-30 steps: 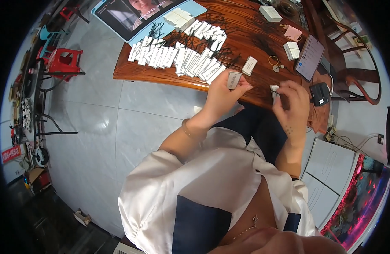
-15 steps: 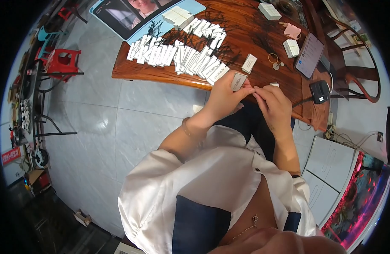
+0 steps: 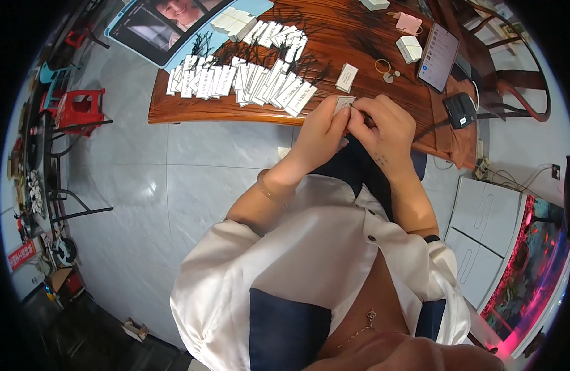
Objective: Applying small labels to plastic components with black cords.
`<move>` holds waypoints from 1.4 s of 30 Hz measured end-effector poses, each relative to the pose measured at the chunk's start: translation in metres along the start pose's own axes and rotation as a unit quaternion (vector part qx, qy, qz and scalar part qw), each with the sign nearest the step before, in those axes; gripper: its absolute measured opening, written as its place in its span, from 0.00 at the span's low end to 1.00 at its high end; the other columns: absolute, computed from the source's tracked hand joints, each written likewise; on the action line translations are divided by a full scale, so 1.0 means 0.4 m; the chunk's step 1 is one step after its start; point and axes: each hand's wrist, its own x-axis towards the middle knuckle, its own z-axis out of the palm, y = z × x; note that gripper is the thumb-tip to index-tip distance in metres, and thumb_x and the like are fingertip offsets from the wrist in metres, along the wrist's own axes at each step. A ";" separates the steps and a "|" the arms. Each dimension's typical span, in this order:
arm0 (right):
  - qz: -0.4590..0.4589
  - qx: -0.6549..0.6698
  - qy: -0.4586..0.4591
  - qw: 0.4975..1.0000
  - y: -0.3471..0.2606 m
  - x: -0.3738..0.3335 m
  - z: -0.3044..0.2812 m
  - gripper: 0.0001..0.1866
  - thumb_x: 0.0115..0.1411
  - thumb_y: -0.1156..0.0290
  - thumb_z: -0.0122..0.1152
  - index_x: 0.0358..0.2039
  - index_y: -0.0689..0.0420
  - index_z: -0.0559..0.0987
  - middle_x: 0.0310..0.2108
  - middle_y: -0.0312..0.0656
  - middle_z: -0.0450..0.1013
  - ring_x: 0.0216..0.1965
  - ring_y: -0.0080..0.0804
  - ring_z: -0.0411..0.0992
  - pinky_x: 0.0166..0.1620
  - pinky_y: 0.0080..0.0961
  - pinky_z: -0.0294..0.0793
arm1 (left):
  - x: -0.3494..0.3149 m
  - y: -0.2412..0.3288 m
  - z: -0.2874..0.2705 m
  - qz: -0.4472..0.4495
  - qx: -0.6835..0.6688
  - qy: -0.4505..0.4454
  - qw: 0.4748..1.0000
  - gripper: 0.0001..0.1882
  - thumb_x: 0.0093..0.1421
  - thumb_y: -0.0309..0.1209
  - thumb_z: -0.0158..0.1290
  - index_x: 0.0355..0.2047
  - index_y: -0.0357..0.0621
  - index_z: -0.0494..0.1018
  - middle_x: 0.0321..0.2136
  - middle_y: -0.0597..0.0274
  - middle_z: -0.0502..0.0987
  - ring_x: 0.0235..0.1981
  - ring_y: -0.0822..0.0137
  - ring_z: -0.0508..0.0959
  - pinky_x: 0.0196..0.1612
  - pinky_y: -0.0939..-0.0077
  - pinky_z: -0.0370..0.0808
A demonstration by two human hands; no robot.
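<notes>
A white hang tag [image 3: 343, 103] with dark print is pinched upright in my left hand [image 3: 319, 136], close to the table's front edge. The fingertips of my right hand [image 3: 387, 133] are closed and meet the left fingertips at the tag's edge. A small dark bit shows between them, too small to name for certain. Just beyond my hands lies a small stack of white tags [image 3: 345, 78]. To the left, white tags with black strings [image 3: 276, 85] lie overlapped in a long row along the wooden table [image 3: 229, 114].
Loose black strings [image 3: 362, 40] lie across the table. More tag stacks stand at the back [image 3: 233, 25] and right [image 3: 410, 49]. A tablet [image 3: 438, 59], black box [image 3: 460, 111] and yellow ring [image 3: 382, 66] are at right. A large screen [image 3: 174, 31] lies back left; a red stool [image 3: 81, 114] stands beyond.
My right hand has moved in from beside the tag to its edge, and the fingertips of both hands now meet there. The tag sits lower between my fingers. The whole view has shifted slightly.
</notes>
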 end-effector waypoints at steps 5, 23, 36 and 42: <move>0.013 0.012 0.010 1.000 -0.001 0.004 0.012 0.05 0.43 0.74 0.63 0.23 0.54 0.76 0.18 0.36 0.69 0.18 0.32 0.69 0.21 0.25 0.66 | -0.001 0.016 0.008 0.058 0.129 0.022 0.990 0.08 0.65 0.28 0.40 0.34 0.36 0.66 0.23 0.53 0.72 0.18 0.62 0.73 0.21 0.70 0.69; 0.196 0.116 -0.078 0.971 -0.011 -0.027 0.012 0.05 0.55 0.73 0.60 0.30 0.60 0.75 0.22 0.42 0.74 0.23 0.32 0.74 0.28 0.24 0.72 | 0.009 -0.008 -0.011 0.248 0.388 0.068 0.885 0.13 0.53 0.22 0.49 0.40 0.34 0.68 0.32 0.48 0.73 0.35 0.48 0.72 0.38 0.59 0.70; 0.323 0.437 -0.136 0.828 0.077 -0.007 -0.030 0.06 0.60 0.73 0.57 0.35 0.63 0.76 0.31 0.38 0.73 0.30 0.22 0.72 0.33 0.16 0.72 | -0.001 0.048 -0.013 0.059 0.177 -0.113 0.976 0.10 0.65 0.29 0.41 0.39 0.37 0.70 0.30 0.55 0.75 0.30 0.59 0.74 0.34 0.69 0.71; 0.299 0.452 -0.040 0.839 0.077 -0.014 -0.014 0.06 0.60 0.74 0.57 0.35 0.63 0.76 0.31 0.37 0.74 0.31 0.20 0.70 0.37 0.15 0.72 | -0.002 0.048 -0.015 0.050 0.182 -0.130 0.973 0.11 0.67 0.29 0.40 0.38 0.36 0.70 0.26 0.60 0.73 0.27 0.66 0.72 0.33 0.74 0.69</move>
